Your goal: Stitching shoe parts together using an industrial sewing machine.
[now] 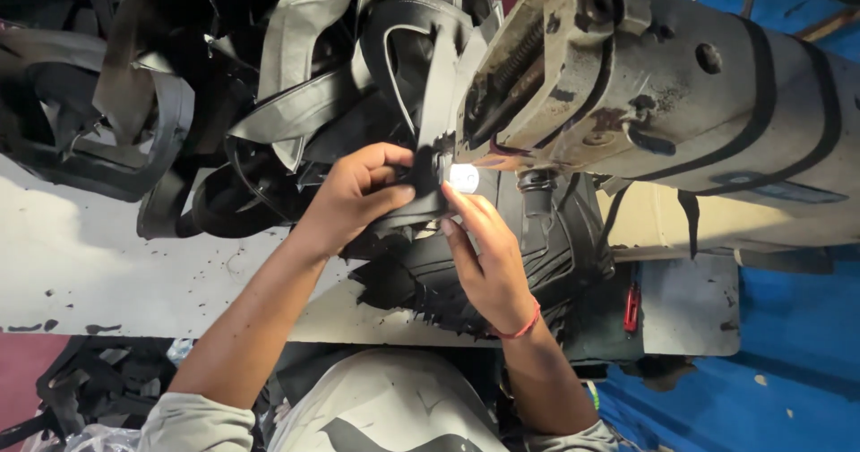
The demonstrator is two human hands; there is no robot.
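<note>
My left hand (358, 192) pinches a black leather-like piece (421, 203) and holds it up against the needle area of a worn cream sewing machine (663, 85). My right hand (488, 259), with a red thread around the wrist, presses the same black piece from the right, its fingertips just below the small bright lamp (463, 179) by the needle. More of the black material (430, 282) bunches on the table under both hands.
A heap of black and grey cut pieces (269, 94) fills the back left of the worn white table (107, 264). More scraps (90, 389) lie on the floor at lower left. A small red tool (632, 309) hangs by the grey plate (690, 304). Blue floor lies on the right.
</note>
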